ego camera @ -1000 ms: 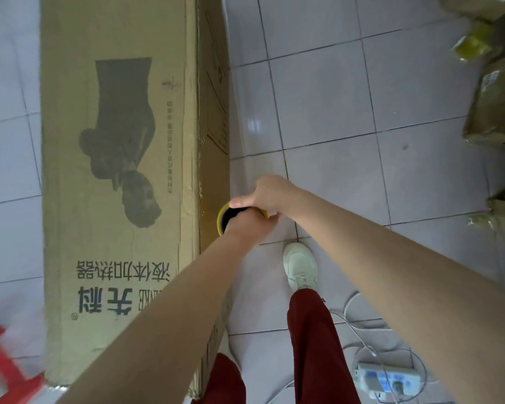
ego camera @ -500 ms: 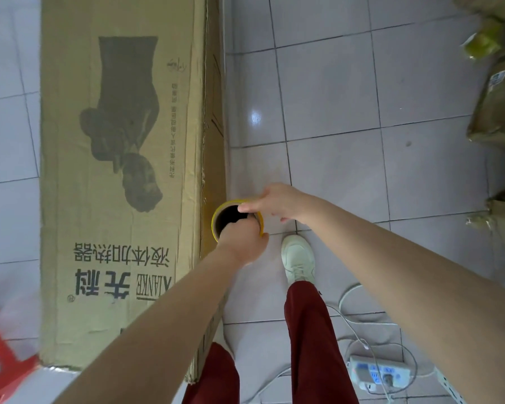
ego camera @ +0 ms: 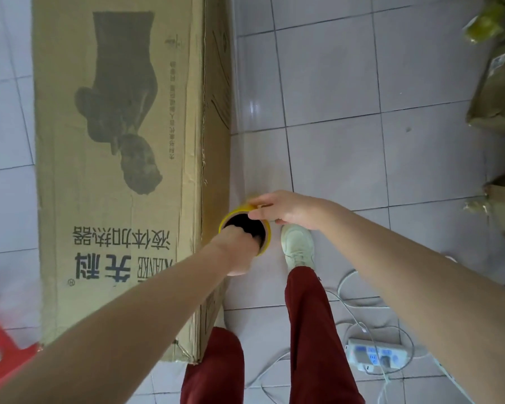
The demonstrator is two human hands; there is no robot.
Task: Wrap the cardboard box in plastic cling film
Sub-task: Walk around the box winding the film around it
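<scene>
Tiled floor beneath cardboard box

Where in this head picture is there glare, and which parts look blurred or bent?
Head view: a glare spot lies on the floor tile right of the cardboard box; the red stool at lower left is smeared by blur; the wide lens bows the grout lines and swells the forearms.

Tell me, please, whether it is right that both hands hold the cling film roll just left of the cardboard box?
Not quite. In the head view the cling film roll is just right of the cardboard box, not left. Both the left hand and the right hand do hold it.
</scene>
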